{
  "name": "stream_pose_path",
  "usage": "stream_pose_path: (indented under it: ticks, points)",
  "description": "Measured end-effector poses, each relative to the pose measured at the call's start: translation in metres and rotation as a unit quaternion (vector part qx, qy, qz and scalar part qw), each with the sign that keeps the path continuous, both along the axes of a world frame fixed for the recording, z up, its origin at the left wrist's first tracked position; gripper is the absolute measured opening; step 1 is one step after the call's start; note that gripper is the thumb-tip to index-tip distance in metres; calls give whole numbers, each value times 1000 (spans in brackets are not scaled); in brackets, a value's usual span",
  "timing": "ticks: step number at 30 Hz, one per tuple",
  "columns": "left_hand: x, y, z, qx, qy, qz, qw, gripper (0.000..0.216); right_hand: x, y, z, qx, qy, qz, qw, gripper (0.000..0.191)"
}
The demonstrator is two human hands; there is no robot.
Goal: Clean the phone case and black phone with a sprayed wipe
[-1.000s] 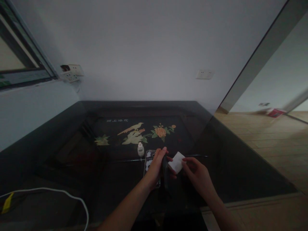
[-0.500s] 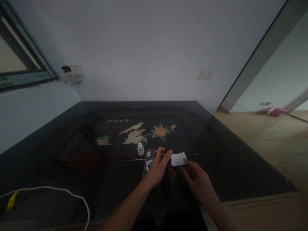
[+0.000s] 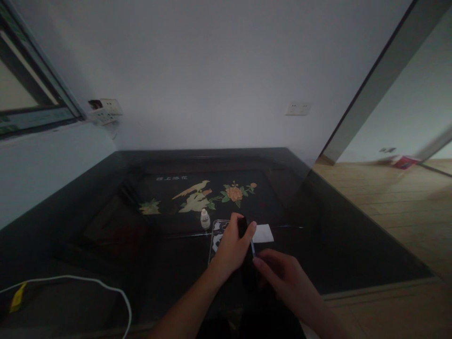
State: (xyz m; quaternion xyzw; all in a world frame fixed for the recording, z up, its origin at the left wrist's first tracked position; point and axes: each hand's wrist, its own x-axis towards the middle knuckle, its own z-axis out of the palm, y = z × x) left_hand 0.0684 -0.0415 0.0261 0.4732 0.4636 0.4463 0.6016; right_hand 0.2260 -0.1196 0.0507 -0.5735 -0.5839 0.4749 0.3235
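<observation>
My left hand (image 3: 233,242) is closed around a dark, thin slab that looks like a phone (image 3: 242,227), tilted so its narrow, bluish-lit edge shows. Curled at the lower end of that edge is my right hand (image 3: 282,273), its thumb and fingertip pinching there; the phone's lower part is lost in shadow. A white paper or cloth wipe (image 3: 263,233) lies flat just right of my left hand. Partly covered by my left forearm is a clear phone case with black-and-white patches (image 3: 216,239). Beside the case stands a small clear bottle with a white cap (image 3: 205,219).
The glossy black tabletop (image 3: 335,245) bears a bird-and-flower inlay (image 3: 197,197). A white cable with a yellow tag (image 3: 95,280) runs across the front left. Behind stands a white wall with sockets (image 3: 298,108); a window (image 3: 28,75) is at the left.
My right hand has left the white wipe and moved down to the phone's edge. The wipe now lies flat. My left hand has turned the phone slightly.
</observation>
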Motion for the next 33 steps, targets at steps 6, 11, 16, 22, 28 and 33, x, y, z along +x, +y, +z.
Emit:
stream_pose_path:
  ticks: [6,11,16,22,28,33]
  points:
    - [6,0,0,129,197,40,971,40,1,5,-15,-16,12,-6,1000,34]
    - [4,1,-1,166,293,-10,941,35,14,9,-33,-41,6,-26,999,34]
    - [0,5,-4,188,349,-26,918,30,19,13,-45,-94,37,-38,994,42]
    - [-5,9,-9,236,364,-33,900,37,19,16,-47,-99,33,-49,993,39]
    - [-11,14,-12,245,412,-62,875,39,17,19,-48,-83,-17,-50,995,37]
    - [-10,18,-18,248,454,-60,854,42,17,23,-55,-19,-45,-59,997,38]
